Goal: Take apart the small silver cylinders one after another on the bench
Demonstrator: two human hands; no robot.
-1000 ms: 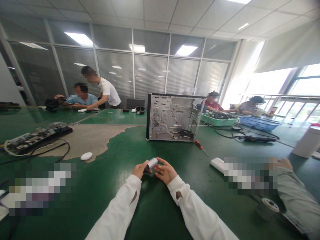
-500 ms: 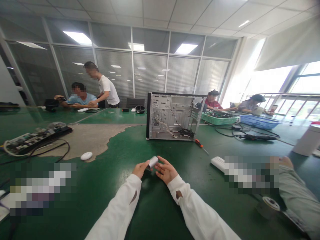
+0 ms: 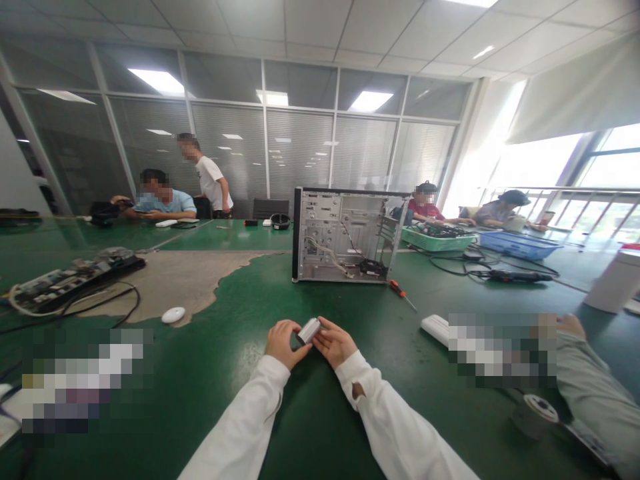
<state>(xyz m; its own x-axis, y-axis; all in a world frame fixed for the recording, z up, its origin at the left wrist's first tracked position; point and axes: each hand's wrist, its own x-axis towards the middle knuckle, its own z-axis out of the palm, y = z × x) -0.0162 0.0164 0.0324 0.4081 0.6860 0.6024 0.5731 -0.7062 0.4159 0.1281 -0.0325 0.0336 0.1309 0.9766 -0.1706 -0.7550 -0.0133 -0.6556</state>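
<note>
A small silvery-white block with ridged-looking edges and a dark end is held up over the green table; its exact kind I cannot make out. My left hand grips it from the left, thumb below and fingers curled behind. On the other side, the fingers of my right hand close against its right end. Beyond both hands an open computer case stands upright, its bare metal inside, loose wires and a black fan showing. An orange-handled screwdriver lies by the case's lower right corner.
A power strip-like board with cables and a white round lid lie left. On the right are a green basket, a blue basket, a corded tool and a neighbour's sleeve. Several people sit or stand beyond.
The block has turned in my fingers, showing a flatter, ridged face. My left hand has shifted its hold, with its thumb now in front. Across the table, the standing person has straightened and drawn an arm back.
</note>
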